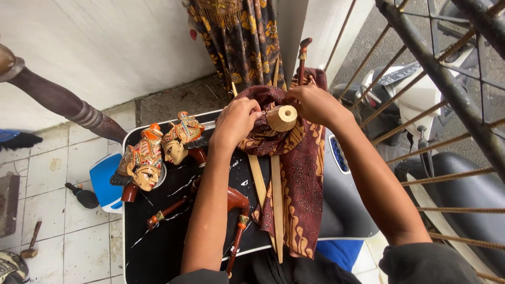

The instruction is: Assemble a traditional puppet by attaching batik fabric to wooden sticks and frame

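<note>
My left hand (236, 122) and my right hand (313, 103) both grip a brown batik cloth (297, 173) gathered around a pale wooden puppet body with a round hole (282, 118). The cloth hangs down over two pale wooden rods (276, 194). A dark red puppet arm (302, 55) sticks up behind my right hand. All this is held above a black tabletop (163, 242). Left of my left hand, two painted puppet heads (158, 155) with ornate crowns lie on the table.
Loose red puppet arms with sticks (236, 210) lie on the black table. A blue plastic stool (105, 181) and a small hammer (31, 243) are on the tiled floor at left. A dressed puppet's floral cloth (244, 37) hangs behind. Metal railing (447, 94) and a scooter are at right.
</note>
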